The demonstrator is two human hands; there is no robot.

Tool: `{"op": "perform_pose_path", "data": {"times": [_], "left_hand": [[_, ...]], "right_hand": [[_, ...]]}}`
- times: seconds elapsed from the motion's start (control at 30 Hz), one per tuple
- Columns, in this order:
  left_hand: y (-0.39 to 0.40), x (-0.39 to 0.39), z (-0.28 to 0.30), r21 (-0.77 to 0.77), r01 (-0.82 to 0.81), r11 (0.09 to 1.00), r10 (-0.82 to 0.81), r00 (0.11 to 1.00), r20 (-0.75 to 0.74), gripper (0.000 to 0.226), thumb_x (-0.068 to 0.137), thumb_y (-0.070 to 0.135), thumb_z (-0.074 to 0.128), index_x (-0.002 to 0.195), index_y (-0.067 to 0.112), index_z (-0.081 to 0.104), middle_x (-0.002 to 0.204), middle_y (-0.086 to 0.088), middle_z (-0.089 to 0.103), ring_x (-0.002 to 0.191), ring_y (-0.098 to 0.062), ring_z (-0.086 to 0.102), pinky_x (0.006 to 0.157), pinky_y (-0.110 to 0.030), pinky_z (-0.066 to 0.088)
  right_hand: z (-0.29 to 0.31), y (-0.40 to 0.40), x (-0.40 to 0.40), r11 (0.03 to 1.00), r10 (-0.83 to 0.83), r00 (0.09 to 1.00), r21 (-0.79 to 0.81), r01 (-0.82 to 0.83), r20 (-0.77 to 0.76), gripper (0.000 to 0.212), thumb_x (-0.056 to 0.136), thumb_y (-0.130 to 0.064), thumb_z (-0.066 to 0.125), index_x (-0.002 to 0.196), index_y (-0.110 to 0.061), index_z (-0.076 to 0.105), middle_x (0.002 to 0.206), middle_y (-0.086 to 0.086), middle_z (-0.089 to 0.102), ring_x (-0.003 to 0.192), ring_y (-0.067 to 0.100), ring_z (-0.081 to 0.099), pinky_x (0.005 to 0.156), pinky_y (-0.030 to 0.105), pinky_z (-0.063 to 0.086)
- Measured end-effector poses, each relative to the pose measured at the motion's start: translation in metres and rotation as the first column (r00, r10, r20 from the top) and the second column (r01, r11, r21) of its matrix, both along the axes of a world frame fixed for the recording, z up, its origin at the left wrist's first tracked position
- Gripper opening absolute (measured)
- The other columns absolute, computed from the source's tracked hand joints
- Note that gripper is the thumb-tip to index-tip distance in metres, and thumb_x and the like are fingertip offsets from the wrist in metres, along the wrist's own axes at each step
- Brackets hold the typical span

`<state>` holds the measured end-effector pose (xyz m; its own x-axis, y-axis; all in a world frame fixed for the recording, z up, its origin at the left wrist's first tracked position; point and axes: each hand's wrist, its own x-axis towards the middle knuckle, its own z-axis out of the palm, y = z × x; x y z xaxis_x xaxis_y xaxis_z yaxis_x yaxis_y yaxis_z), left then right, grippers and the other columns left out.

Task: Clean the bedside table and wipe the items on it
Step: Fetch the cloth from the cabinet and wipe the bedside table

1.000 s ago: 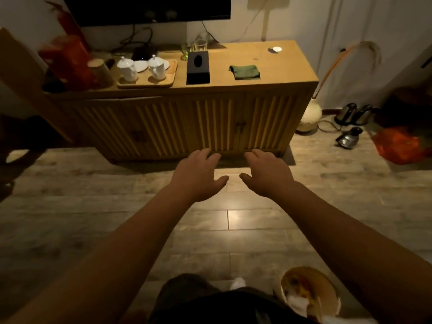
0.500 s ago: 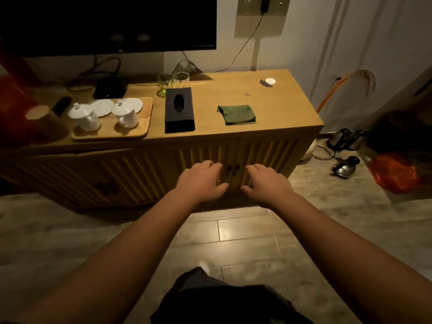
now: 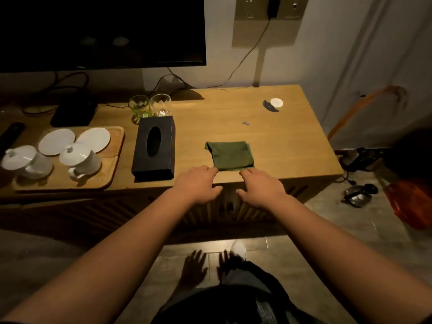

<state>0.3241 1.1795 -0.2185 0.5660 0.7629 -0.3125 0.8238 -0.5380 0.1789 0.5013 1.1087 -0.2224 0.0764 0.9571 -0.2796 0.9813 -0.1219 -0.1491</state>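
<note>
On the wooden bench (image 3: 268, 136), left to right: one wooden tray (image 3: 112, 169) with two white lidded cups (image 3: 79, 160) and two round saucers (image 3: 93, 139), one black rectangular tissue box (image 3: 154, 148), two clear glasses (image 3: 149, 106), one folded green cloth (image 3: 230, 155). Left hand (image 3: 197, 183) and right hand (image 3: 261, 187) hover at the cloth's near edge, fingers relaxed, holding nothing.

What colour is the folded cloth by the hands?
Dark green, plain, no pattern: the folded cloth shows best in the head view, the only one.
</note>
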Motion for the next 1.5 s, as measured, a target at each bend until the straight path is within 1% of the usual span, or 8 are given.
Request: {"op": "perform_pose_path", "data": {"times": [0.33,0.53,0.73,0.93,1.03,1.2,1.33,1.5], "left_hand": [[0.102,0.08,-0.055,-0.117,-0.112,0.987,0.108,0.993,-0.042,0.058,0.088,0.046,0.05,0.138,0.018,0.04,0.136,-0.008,0.048,0.122,-0.029,0.047,0.095,-0.047,0.047],[0.142,0.09,-0.093,-0.07,-0.046,0.996,0.04,0.995,-0.096,0.074,0.086,0.049,0.056,0.146,0.019,0.025,0.155,-0.009,0.025,0.142,-0.031,0.02,0.109,-0.049,0.029],[0.149,0.082,-0.112,-0.093,-0.051,0.994,0.045,0.997,-0.065,0.076,0.084,0.042,0.063,0.145,0.017,0.025,0.149,-0.01,0.033,0.134,-0.029,0.034,0.101,-0.046,0.038],[0.149,0.084,-0.114,-0.026,-0.022,0.999,0.022,1.0,-0.003,0.036,0.086,0.034,0.061,0.116,0.019,0.046,0.115,-0.004,0.056,0.106,-0.027,0.049,0.081,-0.038,0.04],[0.15,0.081,-0.111,-0.088,0.041,0.995,-0.042,0.999,-0.01,0.023,0.088,0.032,0.056,0.107,0.02,0.049,0.108,-0.004,0.059,0.101,-0.027,0.05,0.073,-0.036,0.036],[0.158,0.076,-0.097,-0.239,0.239,0.941,-0.214,0.969,0.125,0.028,0.09,0.036,0.057,0.115,0.024,0.052,0.113,-0.001,0.063,0.103,-0.026,0.056,0.08,-0.038,0.047],[0.166,0.084,-0.072,-0.276,0.421,0.864,-0.352,0.897,0.266,0.032,0.089,0.031,0.062,0.119,0.025,0.054,0.116,-0.002,0.064,0.104,-0.025,0.058,0.084,-0.04,0.049],[0.148,0.112,-0.035,-0.238,0.623,0.745,-0.532,0.771,0.351,0.038,0.089,0.026,0.066,0.124,0.021,0.055,0.12,-0.004,0.064,0.109,-0.022,0.057,0.091,-0.039,0.048]], "right_hand": [[-0.049,0.141,0.073,0.973,0.14,0.99,-0.18,-0.144,-0.034,0.043,0.087,-0.041,0.056,0.12,-0.017,0.046,0.124,0.008,0.051,0.113,0.03,0.05,0.083,0.043,0.05],[-0.092,0.173,0.083,0.955,0.24,0.971,-0.177,-0.236,0.002,0.072,0.086,-0.042,0.059,0.145,-0.02,0.024,0.158,0.008,0.013,0.142,0.029,0.019,0.106,0.048,0.034],[-0.11,0.186,0.093,0.954,0.224,0.973,-0.19,-0.231,-0.06,0.071,0.081,-0.043,0.066,0.138,-0.022,0.029,0.14,0.009,0.037,0.125,0.031,0.038,0.094,0.046,0.042],[-0.11,0.183,0.091,0.961,0.181,0.979,-0.193,-0.196,-0.092,0.045,0.084,-0.039,0.064,0.119,-0.019,0.044,0.113,0.008,0.05,0.105,0.03,0.051,0.078,0.041,0.047],[-0.111,0.165,0.089,0.968,0.12,0.985,-0.207,-0.143,-0.12,0.038,0.087,-0.039,0.06,0.116,-0.02,0.046,0.109,0.007,0.052,0.102,0.029,0.053,0.075,0.04,0.047],[-0.103,0.127,0.086,0.977,-0.068,0.98,-0.209,0.028,-0.185,0.042,0.085,-0.041,0.063,0.118,-0.022,0.045,0.111,0.008,0.056,0.101,0.03,0.057,0.075,0.04,0.051],[-0.081,0.09,0.078,0.946,-0.324,0.889,-0.121,0.301,-0.323,0.046,0.078,-0.034,0.073,0.114,-0.02,0.047,0.11,0.008,0.06,0.097,0.028,0.058,0.074,0.036,0.048],[-0.052,0.025,0.062,0.685,-0.631,0.525,-0.091,0.723,-0.571,0.041,0.073,-0.022,0.08,0.103,-0.029,0.052,0.101,0.0,0.062,0.09,0.017,0.06,0.069,0.031,0.05]]}}
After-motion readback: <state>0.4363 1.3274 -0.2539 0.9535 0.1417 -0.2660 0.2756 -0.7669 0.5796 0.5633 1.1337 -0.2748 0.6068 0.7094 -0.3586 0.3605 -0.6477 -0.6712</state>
